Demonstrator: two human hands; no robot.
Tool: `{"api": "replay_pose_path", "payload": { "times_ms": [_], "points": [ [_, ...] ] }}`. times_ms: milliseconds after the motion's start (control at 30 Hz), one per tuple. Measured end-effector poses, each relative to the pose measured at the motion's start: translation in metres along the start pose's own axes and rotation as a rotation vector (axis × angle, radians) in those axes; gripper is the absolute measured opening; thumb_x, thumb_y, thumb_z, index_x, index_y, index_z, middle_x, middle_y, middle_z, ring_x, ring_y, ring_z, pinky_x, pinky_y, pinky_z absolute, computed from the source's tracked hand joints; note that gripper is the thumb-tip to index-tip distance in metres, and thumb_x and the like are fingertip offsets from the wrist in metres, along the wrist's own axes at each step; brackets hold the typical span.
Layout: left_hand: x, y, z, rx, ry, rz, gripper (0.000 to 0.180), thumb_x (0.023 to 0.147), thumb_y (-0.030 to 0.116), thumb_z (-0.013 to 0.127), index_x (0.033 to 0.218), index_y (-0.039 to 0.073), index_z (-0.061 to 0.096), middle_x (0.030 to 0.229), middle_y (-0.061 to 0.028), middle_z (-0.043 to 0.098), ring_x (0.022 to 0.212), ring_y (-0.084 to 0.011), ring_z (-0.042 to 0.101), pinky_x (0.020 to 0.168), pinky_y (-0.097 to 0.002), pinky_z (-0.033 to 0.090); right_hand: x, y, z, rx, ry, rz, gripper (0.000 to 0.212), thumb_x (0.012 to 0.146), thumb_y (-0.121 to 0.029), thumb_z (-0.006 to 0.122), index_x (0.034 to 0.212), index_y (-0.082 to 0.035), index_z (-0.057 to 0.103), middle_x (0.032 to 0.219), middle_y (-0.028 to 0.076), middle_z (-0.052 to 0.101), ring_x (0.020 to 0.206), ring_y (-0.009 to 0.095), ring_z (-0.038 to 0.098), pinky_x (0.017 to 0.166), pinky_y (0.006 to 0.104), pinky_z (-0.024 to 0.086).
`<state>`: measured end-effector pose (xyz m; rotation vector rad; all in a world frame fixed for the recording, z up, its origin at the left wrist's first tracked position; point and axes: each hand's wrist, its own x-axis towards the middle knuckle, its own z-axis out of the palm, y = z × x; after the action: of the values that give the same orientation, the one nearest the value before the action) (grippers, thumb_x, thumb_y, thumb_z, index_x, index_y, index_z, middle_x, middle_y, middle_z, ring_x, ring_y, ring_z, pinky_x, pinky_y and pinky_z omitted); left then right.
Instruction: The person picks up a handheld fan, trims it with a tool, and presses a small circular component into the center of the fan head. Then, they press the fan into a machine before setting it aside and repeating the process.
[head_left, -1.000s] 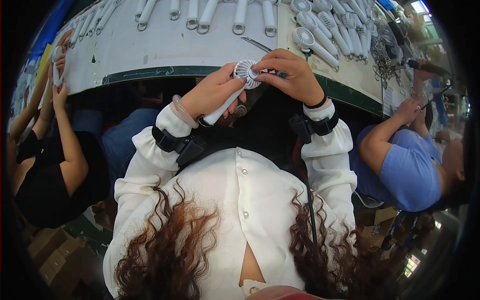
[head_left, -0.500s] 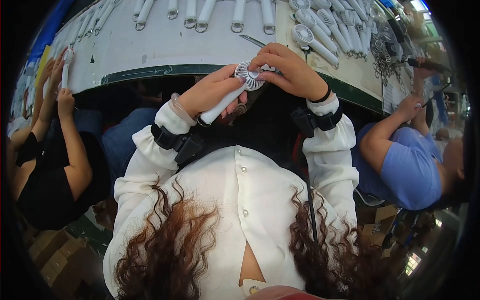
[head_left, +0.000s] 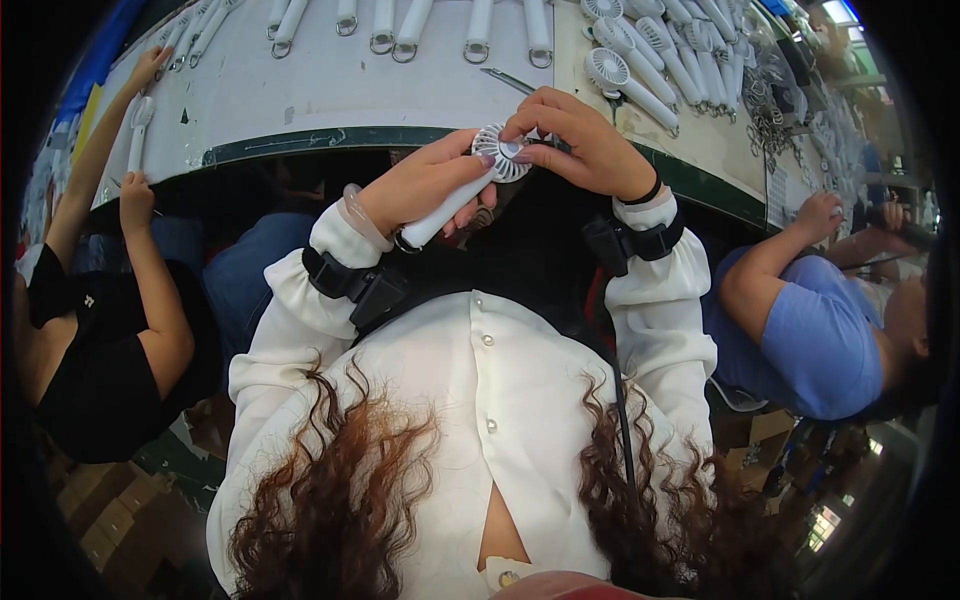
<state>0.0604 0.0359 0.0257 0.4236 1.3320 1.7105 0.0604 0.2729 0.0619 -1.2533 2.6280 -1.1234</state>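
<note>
A white handheld fan (head_left: 448,208) is tilted in front of me, just off the table's near edge, its round grille head up and its handle pointing down to the left. My left hand (head_left: 422,178) is wrapped round it below the head, with the thumb on the grille's edge. At the centre of the grille, my right hand (head_left: 582,146) is closed, thumb and index finger pressed on the round middle disc. Whether a small part sits between those fingertips is hidden.
More fans lie along the far side of the white table (head_left: 330,95), and a heap of fans (head_left: 640,60) is at the right, beside metal rings (head_left: 768,130). A knife-like tool (head_left: 508,80) lies beyond my hands. Co-workers sit left and right.
My hands and the fan have hardly moved. The left co-worker has reached one arm toward the far fans, the other hand staying at a fan. The right co-worker's hands have shifted.
</note>
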Motion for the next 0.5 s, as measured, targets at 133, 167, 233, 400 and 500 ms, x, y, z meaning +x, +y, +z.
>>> {"api": "replay_pose_path", "payload": {
  "times_ms": [133,167,233,400,500],
  "points": [
    [0.0005,-0.0004,0.0017,0.062,0.032,0.001,0.028,0.102,0.022,0.039,0.125,0.005,0.042,0.082,-0.005,0.06,0.053,-0.0076,0.053,0.045,-0.02,0.045,0.0005,0.0014,-0.0004,0.001,-0.003,-0.002,0.018,0.084,-0.006,0.066,0.102,-0.006,0.064,0.093,0.008,0.057,0.088,0.023,0.056,0.077,0.0308,0.045],
    [0.0013,-0.0014,0.0016,0.077,0.041,0.011,0.028,0.102,0.022,0.039,0.125,0.005,0.042,0.081,-0.0047,0.06,0.054,-0.0076,0.054,0.045,-0.02,0.045,0.0006,0.0021,-0.0005,-0.003,-0.001,-0.009,0.018,0.084,-0.006,0.067,0.101,-0.006,0.064,0.093,0.008,0.057,0.088,0.023,0.056,0.077,0.0308,0.045],
    [0.0017,-0.0021,0.0017,0.095,0.052,0.023,0.029,0.102,0.022,0.039,0.126,0.005,0.042,0.081,-0.0043,0.059,0.054,-0.0077,0.054,0.045,-0.02,0.045,0.0014,0.0027,-0.0007,-0.007,0.002,-0.019,0.017,0.083,-0.006,0.067,0.1,-0.005,0.065,0.092,0.007,0.058,0.087,0.023,0.056,0.077,0.0307,0.045],
    [0.0036,-0.0053,0.0029,0.163,0.112,0.072,0.026,0.102,0.023,0.042,0.12,0.005,0.043,0.078,-0.0037,0.058,0.052,-0.0081,0.054,0.046,-0.0206,0.045,0.005,0.001,-0.0011,-0.021,0.014,-0.012,0.017,0.081,-0.007,0.071,0.097,-0.006,0.066,0.092,0.008,0.058,0.087,0.023,0.057,0.076,0.0311,0.045],
    [0.0073,-0.0054,0.0055,0.232,0.169,0.095,0.024,0.101,0.023,0.045,0.115,0.004,0.044,0.077,-0.0035,0.057,0.051,-0.0081,0.054,0.047,-0.0208,0.045,0.0069,-0.0028,-0.0031,-0.05,0.028,-0.018,0.018,0.08,-0.008,0.073,0.096,-0.006,0.066,0.092,0.008,0.059,0.087,0.023,0.057,0.076,0.0313,0.045]
  ]
}}
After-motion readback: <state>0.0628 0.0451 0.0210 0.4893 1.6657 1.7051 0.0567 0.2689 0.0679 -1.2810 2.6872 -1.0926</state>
